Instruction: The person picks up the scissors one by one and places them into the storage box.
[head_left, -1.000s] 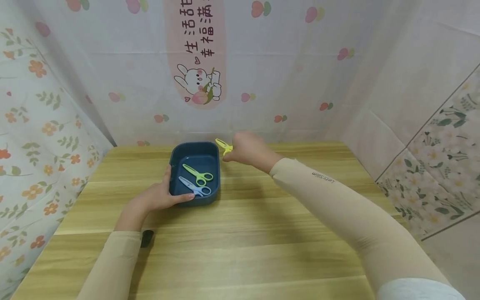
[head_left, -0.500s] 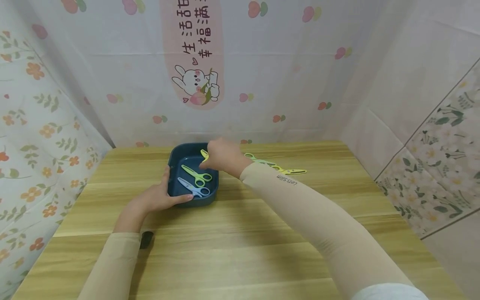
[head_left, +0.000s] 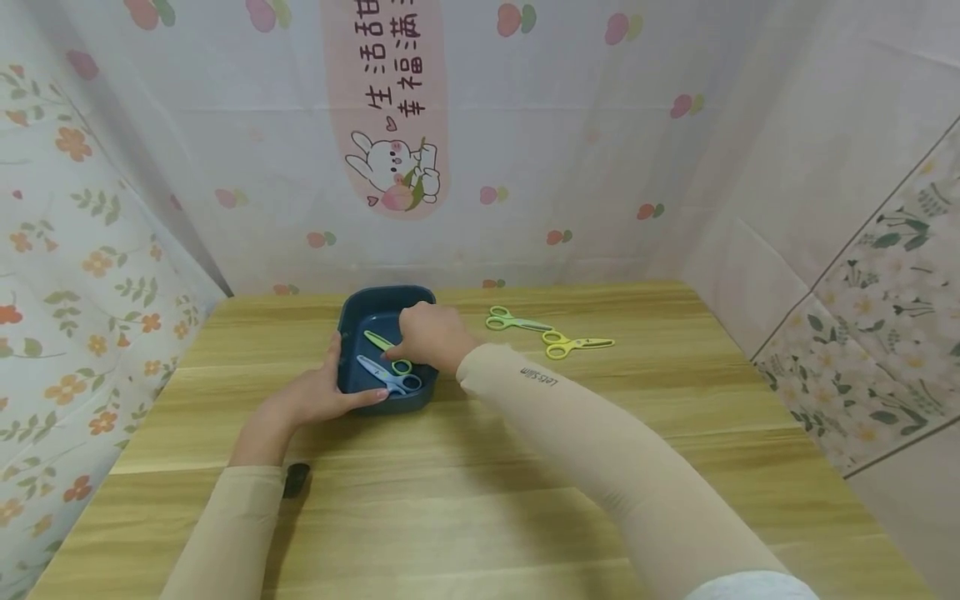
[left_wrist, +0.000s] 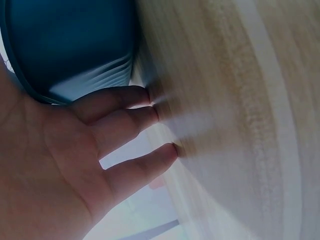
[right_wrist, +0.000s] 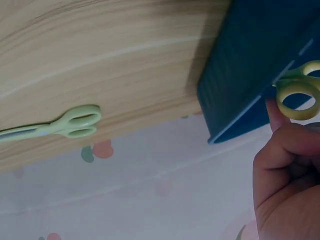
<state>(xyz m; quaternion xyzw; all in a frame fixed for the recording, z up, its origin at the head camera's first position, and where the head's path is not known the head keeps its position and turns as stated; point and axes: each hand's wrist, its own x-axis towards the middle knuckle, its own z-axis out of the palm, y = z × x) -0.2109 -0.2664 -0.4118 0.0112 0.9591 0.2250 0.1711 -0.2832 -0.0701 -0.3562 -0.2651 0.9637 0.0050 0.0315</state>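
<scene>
A dark blue bin (head_left: 386, 293) sits toward the back of the wooden table. Inside it lie lime-green scissors (head_left: 377, 340) and light-blue scissors (head_left: 397, 383). My left hand (head_left: 311, 392) rests against its near left corner, thumb along the front rim; the left wrist view shows fairly straight fingers (left_wrist: 142, 167) touching the tabletop. Fingers curled, my right hand (head_left: 431, 333) reaches into the bin, its thumb over the lime-green pair. In the right wrist view, yellowish scissors handles (right_wrist: 281, 100) show at its fingertips. The hand hides the blades.
Pale green scissors (head_left: 517, 322) and yellow scissors (head_left: 577, 343) lie on the table (head_left: 480, 517) right of the bin, close together. A patterned curtain (head_left: 570, 150) hangs along the back edge. Beside my left sleeve is a small dark object (head_left: 296, 481).
My right hand has carried yellow scissors leftward and down into the bin, uncovering two pairs on the table. The yellow blades seen earlier are hidden now. My left hand has stayed at the bin.
</scene>
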